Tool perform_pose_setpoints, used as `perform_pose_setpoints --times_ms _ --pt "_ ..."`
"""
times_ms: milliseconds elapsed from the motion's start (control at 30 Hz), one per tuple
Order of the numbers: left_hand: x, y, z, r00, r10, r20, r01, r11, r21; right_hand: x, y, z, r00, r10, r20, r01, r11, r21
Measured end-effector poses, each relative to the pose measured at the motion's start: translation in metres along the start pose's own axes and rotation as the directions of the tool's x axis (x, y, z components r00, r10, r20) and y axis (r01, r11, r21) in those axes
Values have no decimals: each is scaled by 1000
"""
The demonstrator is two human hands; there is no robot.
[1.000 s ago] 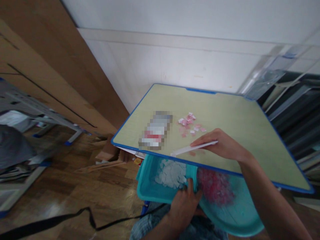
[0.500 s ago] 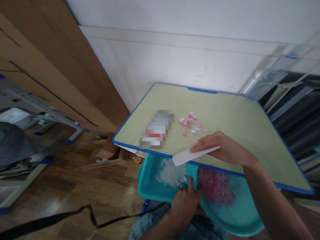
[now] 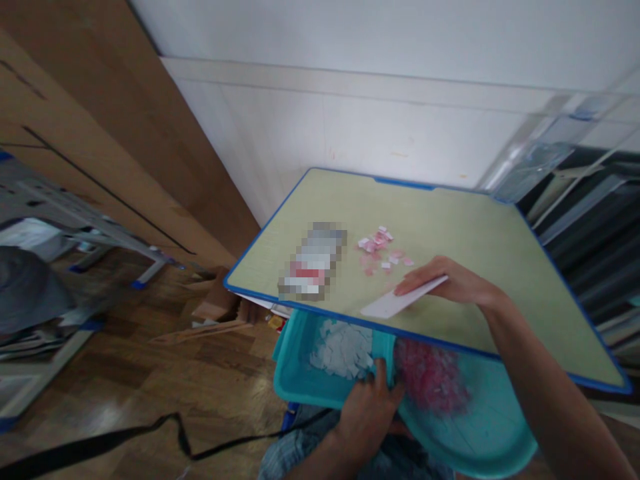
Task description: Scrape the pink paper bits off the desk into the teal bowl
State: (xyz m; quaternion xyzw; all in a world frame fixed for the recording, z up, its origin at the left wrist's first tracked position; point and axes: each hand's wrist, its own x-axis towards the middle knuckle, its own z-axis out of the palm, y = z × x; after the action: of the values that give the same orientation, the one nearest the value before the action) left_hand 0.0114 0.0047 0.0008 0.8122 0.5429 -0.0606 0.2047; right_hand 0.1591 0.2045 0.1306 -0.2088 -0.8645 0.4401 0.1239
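Observation:
My right hand [image 3: 445, 280] grips a flat white plate-like scraper [image 3: 385, 303], low over the yellow-green tabletop [image 3: 465, 227] near its front edge. Beyond it lies a loose scatter of small pink and white pieces [image 3: 377, 241]. Under the table edge, my left hand [image 3: 370, 410] closes its fingers over the side of a teal tray [image 3: 305, 383], where it meets a round teal basin [image 3: 475, 447]. White chips [image 3: 345, 348] fill part of the tray. The basin holds a heap of pink-red pieces [image 3: 435, 373], blurred.
A pixelated phone-shaped item [image 3: 317, 257] lies on the table's left side. A white wall [image 3: 350, 120] stands behind. To the left are large cardboard [image 3: 165, 133], a metal ladder-like frame [image 3: 100, 213] and a black strap [image 3: 100, 441]. Dark panels [image 3: 600, 220] lean at right.
My right hand has moved the scraper slightly right and away from the table's front edge, turning it flatter. My left hand stays at the tray's side.

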Motion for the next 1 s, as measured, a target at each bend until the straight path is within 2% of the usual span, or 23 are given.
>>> perform_pose_setpoints --times_ms 100,167,200,267,300,333,367,433,533,767,867,1000 --pt "0 0 -2 1000 2 7 -2 1000 -6 -12 -4 -5 996 46 -80 -49 998 -40" --pt "-1 0 -2 1000 3 2 -3 1000 -14 -14 -14 1 970 106 -219 -124 990 -70" --pt "-1 0 -2 1000 3 -2 -3 1000 -19 -12 -19 7 939 140 -315 -171 983 -72" --pt "-1 0 -1 1000 -4 -9 4 1000 -26 -6 -30 25 824 245 -512 -283 959 3" --pt "-2 0 -1 1000 -9 -12 8 1000 -24 -2 -33 36 761 285 -583 -302 951 71" --pt "-2 0 -1 1000 -13 -16 13 1000 -20 4 -36 47 723 327 -609 -307 941 141" --pt "-1 0 0 1000 -13 -20 13 1000 -16 9 -36 58 700 362 -616 -303 931 204" --pt "-1 -1 0 1000 -8 -22 8 1000 -9 19 -34 76 693 427 -581 -298 903 309" --pt "-1 -1 1 1000 -7 -16 7 1000 -1 29 -25 90 684 496 -535 -340 866 367" --pt "0 -1 3 1000 -10 -26 11 999 35 17 -11 80 620 545 -564 -365 837 408" --pt "0 -1 2 1000 -7 -19 8 1000 26 -1 -2 72 560 582 -590 -382 813 439" --pt "-1 0 0 1000 -12 -15 13 1000 14 -37 12 60 440 631 -638 -380 775 505"
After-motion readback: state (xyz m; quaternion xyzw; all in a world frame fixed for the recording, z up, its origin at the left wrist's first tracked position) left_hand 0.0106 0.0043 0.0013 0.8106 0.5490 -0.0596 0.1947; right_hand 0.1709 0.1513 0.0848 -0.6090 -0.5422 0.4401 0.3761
